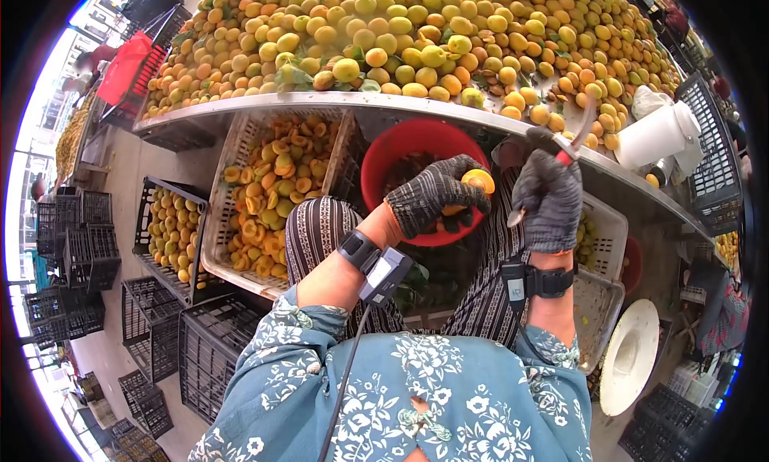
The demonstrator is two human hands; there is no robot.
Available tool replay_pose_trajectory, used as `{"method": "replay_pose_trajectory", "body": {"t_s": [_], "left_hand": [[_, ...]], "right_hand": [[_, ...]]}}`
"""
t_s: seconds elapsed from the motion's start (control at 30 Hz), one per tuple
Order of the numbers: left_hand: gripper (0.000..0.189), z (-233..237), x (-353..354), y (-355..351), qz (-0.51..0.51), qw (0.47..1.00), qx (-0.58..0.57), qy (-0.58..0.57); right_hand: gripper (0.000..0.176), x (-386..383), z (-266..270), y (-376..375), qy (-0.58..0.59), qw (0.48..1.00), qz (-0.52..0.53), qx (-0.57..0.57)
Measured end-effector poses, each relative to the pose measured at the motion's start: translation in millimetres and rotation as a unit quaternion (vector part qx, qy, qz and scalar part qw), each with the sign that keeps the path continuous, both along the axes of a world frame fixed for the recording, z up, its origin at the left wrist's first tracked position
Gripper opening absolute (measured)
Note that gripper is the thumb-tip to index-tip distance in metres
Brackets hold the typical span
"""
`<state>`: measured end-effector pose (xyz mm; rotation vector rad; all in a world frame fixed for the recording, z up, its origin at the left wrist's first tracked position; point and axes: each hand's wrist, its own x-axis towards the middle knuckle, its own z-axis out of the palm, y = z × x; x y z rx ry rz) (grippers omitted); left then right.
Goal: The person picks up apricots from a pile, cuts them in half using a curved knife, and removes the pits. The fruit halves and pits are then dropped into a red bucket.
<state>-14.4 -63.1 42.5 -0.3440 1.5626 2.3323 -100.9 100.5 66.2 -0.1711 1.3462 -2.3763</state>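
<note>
My left hand (pixel 436 194), in a dark grey knit glove, is closed round a cut apricot (pixel 479 180), its bright orange inside facing up at the fingertips. Another piece of orange flesh shows lower, under the fingers. This hand is over a red bucket (pixel 372 170) with dark brown bits inside. My right hand (pixel 549 194), gloved the same way, grips a knife (pixel 587 124) with a red handle, its curved blade pointing up and away from me. A small metal tip pokes out below that fist. Ahead, a heap of whole apricots (pixel 384 38) covers the metal-edged table.
Left of my knees stands a pale crate (pixel 212 246) of apricot halves, beside a black crate (pixel 144 222) of whole apricots. A white jug (pixel 657 138) lies at the table's right edge. A white hat (pixel 630 358) is low right. Stacked black crates (pixel 80 254) stand far left.
</note>
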Motion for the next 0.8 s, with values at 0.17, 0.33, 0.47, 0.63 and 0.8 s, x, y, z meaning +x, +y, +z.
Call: {"method": "replay_pose_trajectory", "body": {"t_s": [0.17,0.33,0.47,0.63,0.8], "left_hand": [[0.041,-13.2,-1.4,8.0,-0.005,0.998,0.05,0.039],[0.048,-16.7,-0.9,9.9,-0.033,0.996,0.026,0.076],[0.048,-10.2,-0.6,12.3,-0.021,0.997,0.018,0.077],[0.044,-8.5,2.9,7.2,-0.042,0.997,0.009,0.057],[0.04,-6.2,3.4,5.9,-0.051,0.996,-0.028,0.064]], "right_hand": [[0.028,-2.7,18.3,-16.9,0.078,0.993,0.005,-0.084],[0.022,1.6,15.9,-28.4,0.09,0.994,-0.028,-0.059],[0.022,2.5,12.3,-28.3,0.095,0.994,-0.023,-0.054],[0.023,4.7,11.5,-29.5,0.102,0.993,-0.011,-0.06],[0.023,6.3,5.1,-34.8,0.113,0.992,-0.016,-0.059]]}}
